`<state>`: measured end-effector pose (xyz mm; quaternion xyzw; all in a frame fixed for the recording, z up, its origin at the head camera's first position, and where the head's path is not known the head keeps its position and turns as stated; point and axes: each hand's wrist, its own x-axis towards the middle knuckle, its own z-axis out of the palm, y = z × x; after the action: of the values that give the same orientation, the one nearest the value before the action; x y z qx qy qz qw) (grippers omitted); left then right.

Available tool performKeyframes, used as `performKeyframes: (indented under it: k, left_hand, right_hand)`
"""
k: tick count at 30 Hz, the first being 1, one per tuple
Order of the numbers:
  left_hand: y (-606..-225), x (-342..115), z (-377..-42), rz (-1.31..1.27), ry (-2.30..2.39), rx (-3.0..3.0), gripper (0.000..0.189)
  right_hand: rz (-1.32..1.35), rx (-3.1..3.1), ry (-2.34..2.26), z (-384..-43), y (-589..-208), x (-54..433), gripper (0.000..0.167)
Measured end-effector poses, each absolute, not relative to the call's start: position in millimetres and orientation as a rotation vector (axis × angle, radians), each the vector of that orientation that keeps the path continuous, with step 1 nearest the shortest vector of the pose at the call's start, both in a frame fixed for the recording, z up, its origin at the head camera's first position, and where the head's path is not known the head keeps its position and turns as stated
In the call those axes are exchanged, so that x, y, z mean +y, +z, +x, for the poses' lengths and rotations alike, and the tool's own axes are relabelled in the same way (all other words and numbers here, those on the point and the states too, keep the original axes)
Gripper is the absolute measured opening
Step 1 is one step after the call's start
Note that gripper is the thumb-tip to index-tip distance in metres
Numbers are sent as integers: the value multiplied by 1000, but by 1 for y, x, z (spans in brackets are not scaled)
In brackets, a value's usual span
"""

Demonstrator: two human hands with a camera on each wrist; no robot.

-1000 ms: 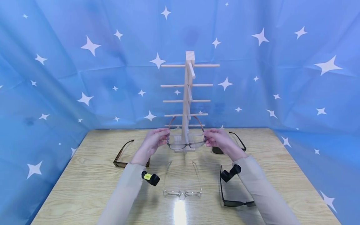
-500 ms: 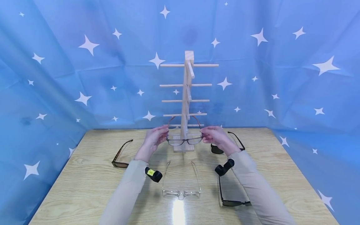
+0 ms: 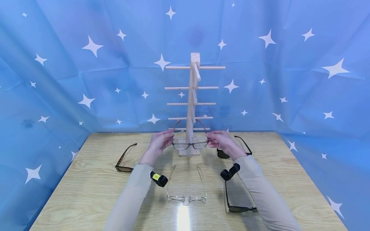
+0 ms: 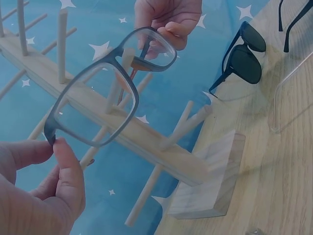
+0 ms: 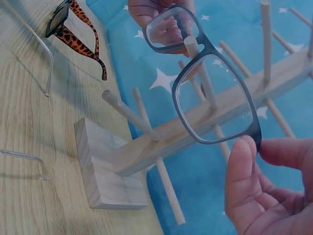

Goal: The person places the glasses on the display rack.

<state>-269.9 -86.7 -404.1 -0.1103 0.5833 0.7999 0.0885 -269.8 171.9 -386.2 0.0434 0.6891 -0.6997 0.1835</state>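
Note:
Grey-framed eyeglasses [image 3: 190,144] with clear lenses and orange-brown temples are held at the lower part of a wooden display stand [image 3: 191,102]. My left hand [image 3: 159,143] pinches them by the left hinge corner; my right hand [image 3: 222,143] pinches the right one. In the left wrist view, thumb and fingertip meet on the frame's corner. The temples point toward the stand, one on each side of its post. A front peg [image 5: 191,46] ends close behind the nose bridge; I cannot tell whether they touch.
Clear-framed glasses [image 3: 186,198] lie in front of the stand. Tortoiseshell sunglasses [image 3: 123,168] lie at left, partly behind my arm. Black sunglasses [image 3: 222,154] lie behind my right wrist, another dark pair [image 3: 238,209] beside my right forearm. A blue starry cloth [image 3: 115,73] hangs around the table [image 3: 72,192].
Between one second and half a second ago, the eyeglasses rose slightly and my right hand shifted a little left. Since then, hands and eyeglasses have barely moved. Both hands keep their pinch.

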Motion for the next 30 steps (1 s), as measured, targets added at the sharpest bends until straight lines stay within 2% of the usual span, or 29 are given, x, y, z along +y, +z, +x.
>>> performKeyframes:
  k: [7,14,19,30]
  left_hand:
    - [-408,-87,-270,-326,2364,1742,37]
    - [-409,-86,-270,-337,2354,1745,36]
    - [-409,-86,-271,-329,2351,1747,38]
    - [-409,-88,-271,-329,2344,1772,34]
  right_hand:
    - [139,1964,-1958,-271,-392,172,39]
    - [146,1963,-1959,-271,-394,172,31]
    - [151,1956,-1967,-271,-395,172,32]
    - [120,1970,-1956,-265,-393,177,44]
